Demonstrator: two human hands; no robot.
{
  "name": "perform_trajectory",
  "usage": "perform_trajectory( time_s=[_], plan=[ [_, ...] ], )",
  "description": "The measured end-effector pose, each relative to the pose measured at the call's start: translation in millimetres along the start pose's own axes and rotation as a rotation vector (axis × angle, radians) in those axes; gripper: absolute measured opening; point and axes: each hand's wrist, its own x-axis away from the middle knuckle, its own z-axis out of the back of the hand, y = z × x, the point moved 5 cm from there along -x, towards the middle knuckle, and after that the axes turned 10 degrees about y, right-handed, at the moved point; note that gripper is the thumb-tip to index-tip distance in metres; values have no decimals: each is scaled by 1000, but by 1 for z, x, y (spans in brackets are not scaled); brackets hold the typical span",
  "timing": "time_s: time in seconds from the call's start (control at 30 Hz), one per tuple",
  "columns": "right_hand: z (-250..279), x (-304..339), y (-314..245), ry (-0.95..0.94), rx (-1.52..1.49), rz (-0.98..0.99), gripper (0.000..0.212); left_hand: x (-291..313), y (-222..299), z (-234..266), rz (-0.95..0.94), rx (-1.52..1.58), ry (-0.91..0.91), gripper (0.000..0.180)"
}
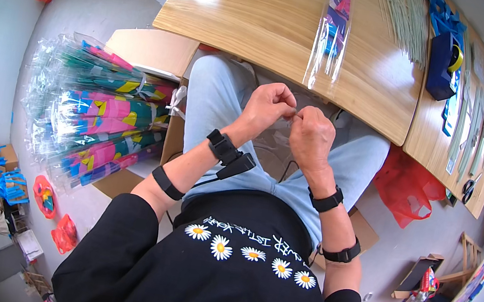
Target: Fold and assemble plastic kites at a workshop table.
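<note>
My left hand (264, 108) and my right hand (312, 135) meet over my lap, just short of the table's near edge. Fingertips of both are pinched close together, the thumbs and forefingers almost touching. Whatever lies between them is too small or hidden to name. Beyond them, on the wooden table (247, 13), lies a long clear plastic sleeve (327, 49) with a purple and blue patterned piece inside; its near end reaches close to the table edge. Neither hand touches it.
A cardboard box (149, 50) at left holds several clear-wrapped colourful bundles (107, 108). Thin pale green sticks (404, 18) lie at the table's far right, near a dark blue tape dispenser (443, 67). Scissors (469, 189) rest by the right edge; a red plastic bag (407, 190) hangs below.
</note>
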Motion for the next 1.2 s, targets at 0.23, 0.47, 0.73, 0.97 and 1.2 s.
perform_trajectory(
  time_s=[0.23,0.47,0.73,0.97,1.2],
  plan=[
    [-24,26,55,-492,75,-295,12,-4,-4,12,-21,-89,91,8],
    [4,4,75,-447,240,-303,9,-14,4,33,-184,-356,228,12],
    [23,-36,33,-59,-150,-140,10,-16,19,23,137,209,111,23],
    [7,-25,18,-88,-363,-226,23,-11,25,15,200,445,-71,19],
    [-12,-7,27,-179,-104,-57,30,-5,31,7,236,644,-199,20]
  ],
)
